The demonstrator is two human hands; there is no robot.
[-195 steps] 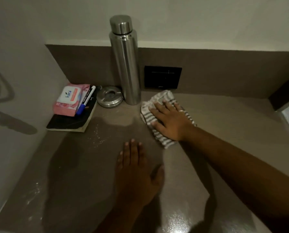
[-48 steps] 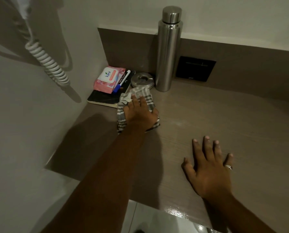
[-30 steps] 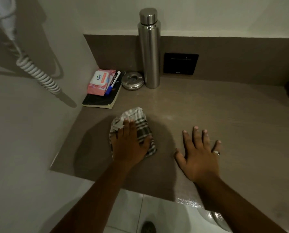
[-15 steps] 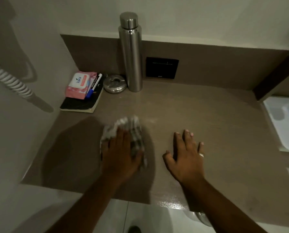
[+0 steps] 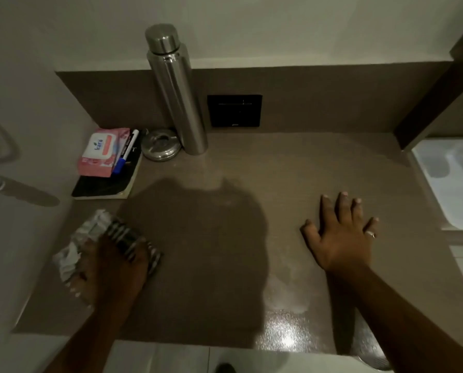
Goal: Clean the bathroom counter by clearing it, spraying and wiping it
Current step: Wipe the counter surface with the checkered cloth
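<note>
Head view, single entry. Landmark: steel bottle [image 5: 177, 92], upright at the back wall. Counter [image 5: 292, 170]: brown, glossy wet patch at its front edge, well in front and to the right of the bottle. Cloth [image 5: 101, 238]: striped, bunched, lying on the counter well in front and to the left of the bottle, near the side wall. Left hand [image 5: 114, 267]: pressed down on the cloth, fingers curled over it. Right hand [image 5: 343, 238]: empty, fingers spread, flat on the counter in front and to the right of the bottle. Uncleared items just left of the bottle: round tin [image 5: 160, 146], wipes packet [image 5: 101, 152] and marker [image 5: 126, 152] stacked on a notebook [image 5: 104, 184]. Risks, judged: a wide sweep could knock the tall bottle over or wet the notebook; the braced palm could slip on the wet surface; the corner under the items stays unwiped.
</note>
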